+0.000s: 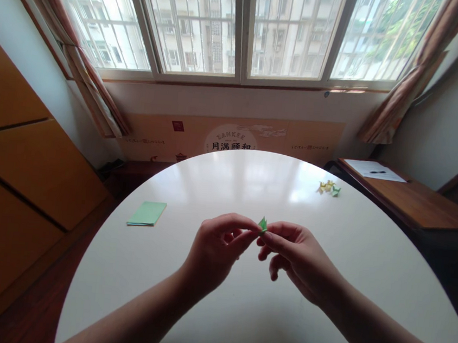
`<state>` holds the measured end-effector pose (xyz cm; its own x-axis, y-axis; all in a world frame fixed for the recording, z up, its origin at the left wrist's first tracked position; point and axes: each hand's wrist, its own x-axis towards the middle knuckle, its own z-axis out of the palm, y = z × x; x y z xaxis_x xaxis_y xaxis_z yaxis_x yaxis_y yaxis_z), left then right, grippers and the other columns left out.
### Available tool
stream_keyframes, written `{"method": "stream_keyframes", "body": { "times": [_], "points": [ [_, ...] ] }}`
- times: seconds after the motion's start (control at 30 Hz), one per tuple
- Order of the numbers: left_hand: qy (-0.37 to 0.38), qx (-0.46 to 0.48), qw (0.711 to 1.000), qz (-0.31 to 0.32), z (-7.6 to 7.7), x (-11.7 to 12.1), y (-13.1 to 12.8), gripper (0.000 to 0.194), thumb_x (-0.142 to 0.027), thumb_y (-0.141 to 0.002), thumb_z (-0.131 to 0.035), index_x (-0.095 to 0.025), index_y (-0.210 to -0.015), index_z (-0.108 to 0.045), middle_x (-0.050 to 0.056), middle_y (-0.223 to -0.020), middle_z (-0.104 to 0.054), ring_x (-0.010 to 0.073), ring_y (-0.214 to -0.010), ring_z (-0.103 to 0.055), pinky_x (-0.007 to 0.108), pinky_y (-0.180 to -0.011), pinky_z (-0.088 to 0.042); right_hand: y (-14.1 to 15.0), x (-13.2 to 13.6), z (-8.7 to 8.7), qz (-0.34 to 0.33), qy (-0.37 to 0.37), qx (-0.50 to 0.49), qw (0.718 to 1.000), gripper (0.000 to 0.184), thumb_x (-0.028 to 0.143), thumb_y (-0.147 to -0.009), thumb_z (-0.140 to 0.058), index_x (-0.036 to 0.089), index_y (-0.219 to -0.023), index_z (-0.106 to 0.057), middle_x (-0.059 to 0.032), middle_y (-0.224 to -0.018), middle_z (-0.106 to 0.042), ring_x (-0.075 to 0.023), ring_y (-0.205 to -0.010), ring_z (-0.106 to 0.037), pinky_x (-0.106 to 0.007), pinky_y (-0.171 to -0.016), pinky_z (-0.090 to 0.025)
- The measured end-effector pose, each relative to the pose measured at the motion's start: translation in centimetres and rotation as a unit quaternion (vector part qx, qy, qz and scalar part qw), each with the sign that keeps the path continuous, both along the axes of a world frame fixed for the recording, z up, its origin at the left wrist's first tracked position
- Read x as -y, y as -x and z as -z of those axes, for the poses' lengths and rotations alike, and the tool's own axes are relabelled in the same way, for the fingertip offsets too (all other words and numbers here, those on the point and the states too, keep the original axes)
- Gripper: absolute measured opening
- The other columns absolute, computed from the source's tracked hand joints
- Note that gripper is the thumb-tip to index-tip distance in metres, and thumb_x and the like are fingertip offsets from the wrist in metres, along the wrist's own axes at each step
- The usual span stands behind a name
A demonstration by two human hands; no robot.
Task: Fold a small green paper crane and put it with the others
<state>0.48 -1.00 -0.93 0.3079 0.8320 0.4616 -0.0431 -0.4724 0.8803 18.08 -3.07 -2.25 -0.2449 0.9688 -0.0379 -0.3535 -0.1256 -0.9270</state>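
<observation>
A small piece of folded green paper point(263, 223) is held up above the white round table point(213, 322), its pointed tips showing upward. My left hand point(219, 247) pinches it from the left between thumb and forefinger. From the right, my right hand point(296, 255) grips the same paper with thumb and forefinger, the other fingers curled loosely below. The fingertips cover the lower part of the paper. A stack of square green paper point(146, 214) lies at the left of the table. Several small folded paper figures point(327, 187), yellow and green, sit together at the far right.
Beyond the table's right edge stands a brown wooden desk point(426, 200) with white sheets point(366, 168) and a pen point(378, 172) on it. Wooden cabinets point(27, 183) are on the left. Barred windows point(203, 27) and tied curtains point(400, 97) line the far wall.
</observation>
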Motion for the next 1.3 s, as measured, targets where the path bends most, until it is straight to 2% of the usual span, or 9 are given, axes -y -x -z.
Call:
{"method": "stream_keyframes", "body": {
  "times": [0.23, 0.43, 0.67, 0.83, 1.0, 1.13, 1.3],
  "points": [
    [0.006, -0.022, 0.999, 0.030, -0.3, -0.2, 0.1, 0.008, -0.021, -0.088, -0.069, -0.017, -0.081, -0.072, 0.003, -0.082, -0.067, 0.0079, -0.055, -0.057, 0.018, -0.047, -0.046, 0.1, -0.1, 0.2, 0.010, -0.010, 0.016, 1.000, 0.025, 0.038, -0.076, -0.082, 0.016, -0.085, -0.076, -0.0053, -0.076, -0.067, -0.0157, -0.067, -0.063, -0.019, -0.043, -0.050],
    [-0.004, -0.068, 0.997, 0.029, -0.8, -0.3, 0.4, 0.005, -0.022, -0.088, -0.069, -0.018, -0.087, -0.071, 0.001, -0.076, -0.067, 0.0088, -0.055, -0.059, 0.019, -0.049, -0.048, 0.0, 0.0, 0.0, 0.011, -0.021, 0.023, 0.999, 0.026, 0.041, -0.077, -0.081, 0.016, -0.084, -0.075, -0.0048, -0.076, -0.066, -0.0152, -0.067, -0.063, -0.020, -0.044, -0.050],
    [-0.014, -0.072, 0.997, 0.028, -0.5, -0.7, 0.7, 0.007, -0.023, -0.088, -0.070, -0.018, -0.085, -0.073, 0.000, -0.070, -0.067, 0.0086, -0.052, -0.058, 0.020, -0.049, -0.048, -0.4, -0.2, -0.3, -0.058, 0.052, -0.026, 0.997, 0.027, 0.041, -0.078, -0.081, 0.015, -0.085, -0.074, -0.0050, -0.080, -0.065, -0.0139, -0.070, -0.063, -0.017, -0.044, -0.048],
    [-0.073, -0.110, 0.991, 0.001, -0.7, -0.7, 0.6, 0.007, -0.021, -0.089, -0.068, -0.019, -0.087, -0.075, 0.002, -0.076, -0.070, 0.0096, -0.059, -0.061, 0.020, -0.053, -0.049, -0.7, -0.3, -0.3, -0.063, 0.038, -0.007, 0.997, 0.035, 0.049, -0.085, -0.072, 0.015, -0.090, -0.073, -0.0075, -0.091, -0.065, -0.0161, -0.075, -0.065, -0.018, -0.043, -0.050],
    [-0.116, -0.138, 0.984, -0.008, -0.8, -0.6, 0.5, 0.009, -0.020, -0.090, -0.067, -0.019, -0.086, -0.074, 0.003, -0.077, -0.072, 0.0112, -0.062, -0.064, 0.020, -0.055, -0.050, -0.9, -0.4, -0.3, -0.053, 0.048, 0.024, 0.997, 0.033, 0.045, -0.078, -0.079, 0.015, -0.089, -0.071, -0.0065, -0.086, -0.065, -0.0171, -0.073, -0.066, -0.018, -0.041, -0.049],
    [-0.100, -0.136, 0.986, -0.019, -0.7, -0.7, 0.5, 0.007, -0.022, -0.089, -0.068, -0.019, -0.085, -0.074, 0.003, -0.075, -0.073, 0.0117, -0.060, -0.063, 0.021, -0.053, -0.050, -0.9, -0.5, -0.3, -0.052, 0.052, 0.029, 0.997, 0.034, 0.042, -0.075, -0.082, 0.014, -0.091, -0.072, -0.0071, -0.085, -0.066, -0.0173, -0.074, -0.066, -0.017, -0.042, -0.049],
    [-0.044, -0.105, 0.993, -0.034, -0.4, -0.7, 0.4, 0.005, -0.020, -0.083, -0.072, -0.016, -0.080, -0.072, 0.003, -0.067, -0.070, 0.0112, -0.053, -0.059, 0.022, -0.049, -0.050, -1.0, -0.4, -0.3, -0.041, 0.045, 0.043, 0.997, 0.032, 0.041, -0.074, -0.083, 0.014, -0.088, -0.074, -0.0063, -0.080, -0.068, -0.0168, -0.071, -0.066, -0.018, -0.043, -0.050]
  ]
}}
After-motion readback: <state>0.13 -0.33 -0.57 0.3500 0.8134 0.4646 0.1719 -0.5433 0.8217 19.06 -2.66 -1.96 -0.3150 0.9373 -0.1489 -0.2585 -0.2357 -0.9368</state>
